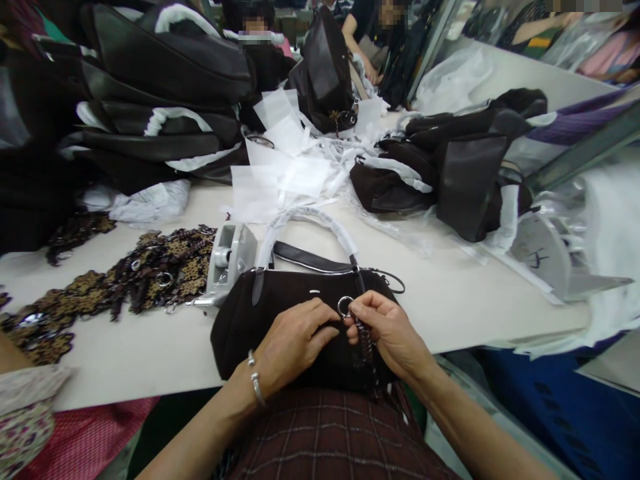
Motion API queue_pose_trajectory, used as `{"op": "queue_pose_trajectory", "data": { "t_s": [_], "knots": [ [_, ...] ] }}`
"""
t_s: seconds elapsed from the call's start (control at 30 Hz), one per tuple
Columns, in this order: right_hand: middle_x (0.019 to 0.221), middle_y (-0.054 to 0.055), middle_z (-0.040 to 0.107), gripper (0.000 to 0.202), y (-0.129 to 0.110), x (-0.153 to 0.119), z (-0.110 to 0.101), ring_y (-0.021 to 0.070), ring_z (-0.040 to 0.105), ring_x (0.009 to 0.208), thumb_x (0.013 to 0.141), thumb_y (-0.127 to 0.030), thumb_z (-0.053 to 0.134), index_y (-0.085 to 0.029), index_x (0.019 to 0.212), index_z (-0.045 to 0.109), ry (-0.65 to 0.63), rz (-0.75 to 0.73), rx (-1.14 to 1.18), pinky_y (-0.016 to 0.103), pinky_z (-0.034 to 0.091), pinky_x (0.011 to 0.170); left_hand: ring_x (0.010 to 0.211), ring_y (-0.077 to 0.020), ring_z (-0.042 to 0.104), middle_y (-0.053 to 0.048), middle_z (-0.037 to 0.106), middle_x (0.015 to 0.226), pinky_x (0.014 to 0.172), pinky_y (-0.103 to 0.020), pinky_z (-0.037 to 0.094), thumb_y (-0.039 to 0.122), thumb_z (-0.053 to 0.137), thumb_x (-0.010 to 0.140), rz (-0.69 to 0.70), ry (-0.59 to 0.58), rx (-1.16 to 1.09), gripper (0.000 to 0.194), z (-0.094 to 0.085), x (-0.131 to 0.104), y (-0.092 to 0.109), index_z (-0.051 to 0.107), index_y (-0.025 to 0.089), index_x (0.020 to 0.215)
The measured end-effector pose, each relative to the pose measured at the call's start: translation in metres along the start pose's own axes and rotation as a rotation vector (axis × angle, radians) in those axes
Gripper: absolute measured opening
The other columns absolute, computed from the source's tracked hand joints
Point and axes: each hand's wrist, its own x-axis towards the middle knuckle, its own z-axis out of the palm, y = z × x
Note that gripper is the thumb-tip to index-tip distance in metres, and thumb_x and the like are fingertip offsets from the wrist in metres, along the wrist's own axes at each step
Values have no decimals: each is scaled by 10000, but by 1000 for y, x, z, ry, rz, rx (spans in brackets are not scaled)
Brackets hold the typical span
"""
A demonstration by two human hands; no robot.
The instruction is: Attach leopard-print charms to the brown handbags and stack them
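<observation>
A dark brown handbag (pixel 285 287) rests at the table's front edge, close against my body. Its arched handle (pixel 310 212) is wrapped in white material, and a dark strap lies behind the zipped top. My right hand (pixel 387 330) pinches a braided bag charm (pixel 367 343) just below its silver ring (pixel 345 307), over the bag's front. The charm's lower part hangs down against the dark bag and is hard to make out. Beside the ring is my left hand (pixel 300 340), thumb and forefinger apart, its forefinger tip close to the ring; whether they touch I cannot tell.
A grey tape dispenser (pixel 230 260) stands left of the bag, beside a pile of patterned charms (pixel 175 263). Stacked dark bags (pixel 165 67) rise at the left; more bags (pixel 473 180) lie right. White paper sheets (pixel 280 180) cover the middle back. Other people work nearby.
</observation>
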Motion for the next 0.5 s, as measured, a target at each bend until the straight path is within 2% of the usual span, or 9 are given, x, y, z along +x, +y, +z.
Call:
{"op": "queue_pose_trajectory", "data": {
  "t_s": [0.1, 0.2, 0.27, 0.43, 0.5],
  "knots": [
    [773, 18, 675, 262, -1, -1, 1, 120, 606, 661, 764, -393, 761, -166, 787, 633, -15, -33, -53, 237, 479, 644, 952, -161, 590, -28, 645, 1009, 876, -277, 446, 297, 524, 921, -45, 38, -75, 171, -6, 1, -1, 660, 232, 1002],
    [869, 24, 679, 227, -1, -1, 4, 132, 593, 765, 757, -360, 772, -167, 783, 656, -22, -54, -65, 240, 452, 713, 902, -151, 601, -22, 660, 958, 839, -266, 453, 288, 462, 944, -143, 119, -166, 222, -14, 7, -1, 668, 215, 981],
    [917, 26, 681, 226, -1, -1, 7, 143, 585, 808, 748, -354, 777, -172, 762, 644, -41, -56, -31, 249, 442, 741, 853, -149, 604, -16, 672, 911, 799, -259, 459, 299, 480, 931, -191, 105, -238, 216, -17, 11, 0, 671, 200, 954],
    [713, -20, 624, 265, 0, -2, 8, 103, 512, 639, 756, -376, 764, -178, 721, 591, -41, -33, -4, 223, 388, 614, 710, -133, 563, -8, 647, 758, 664, -232, 441, 366, 594, 844, -288, 47, -373, 220, -11, 20, 4, 655, 156, 821],
    [707, -19, 623, 263, -1, -2, 9, 98, 516, 627, 770, -382, 749, -175, 737, 590, -44, -23, -11, 217, 384, 598, 653, -117, 535, 0, 620, 706, 605, -218, 418, 363, 607, 821, -335, 28, -428, 221, -7, 23, 1, 632, 149, 772]
  ]
}}
